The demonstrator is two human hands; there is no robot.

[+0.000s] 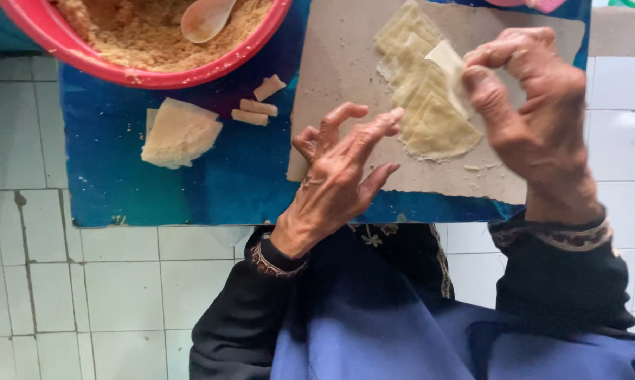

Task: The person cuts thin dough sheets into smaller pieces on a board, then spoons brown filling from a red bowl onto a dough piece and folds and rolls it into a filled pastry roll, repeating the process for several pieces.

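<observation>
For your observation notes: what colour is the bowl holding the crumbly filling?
Pinkish red bowl, seen in the head view.

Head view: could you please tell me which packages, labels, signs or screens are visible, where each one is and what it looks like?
None: no package, label, sign or screen shows.
Nearest thing: a plain grey-brown cardboard sheet on the blue table, flat, roughly rectangular, unprinted, under the pale dough wrappers.

A red bowl (145,74) of brown crumbly filling, with a pale spoon (206,19) resting in it, sits at eleven o'clock. Below it on the blue table (184,190) lie three small rolled pieces (258,104) and a separate wrapper stack (179,134). White floor tiles (71,288) fill seven o'clock.
</observation>
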